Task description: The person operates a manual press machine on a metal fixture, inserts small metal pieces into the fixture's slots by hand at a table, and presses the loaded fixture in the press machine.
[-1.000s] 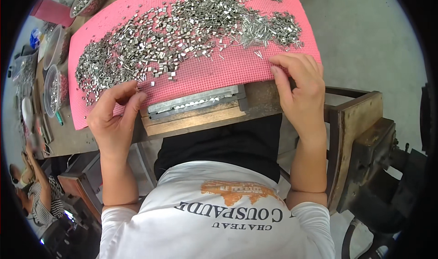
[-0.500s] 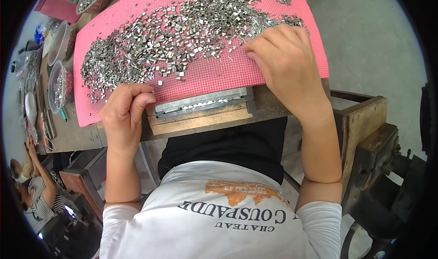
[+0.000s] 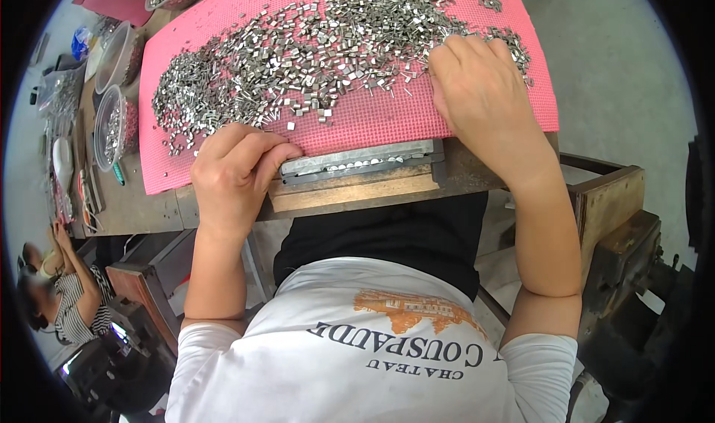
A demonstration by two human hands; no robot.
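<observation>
A narrow grey metal fixture (image 3: 350,160) lies along the table's near edge, with a row of small shiny pieces in its slot. At its left end, my left hand (image 3: 237,171) has thumb and forefinger pinched together. Anything between those fingertips is too small to make out. Thin metal pins and small metal blocks (image 3: 305,58) are spread over a pink mesh mat (image 3: 357,125). My right hand (image 3: 480,88) is among the pins on the right of the mat, fingers curled down and closed. Its fingertips are mostly hidden, so what they hold cannot be seen.
Clear plastic tubs (image 3: 112,129) of small metal parts stand left of the mat. A wooden strip (image 3: 357,192) runs in front of the fixture. Black machinery (image 3: 622,274) is at the right. Another person (image 3: 71,296) sits at far left.
My left hand has moved right, bringing its pinched fingertips to the fixture's left end. My right hand stays by the pins, its fingers more curled. The whole view has shifted slightly.
</observation>
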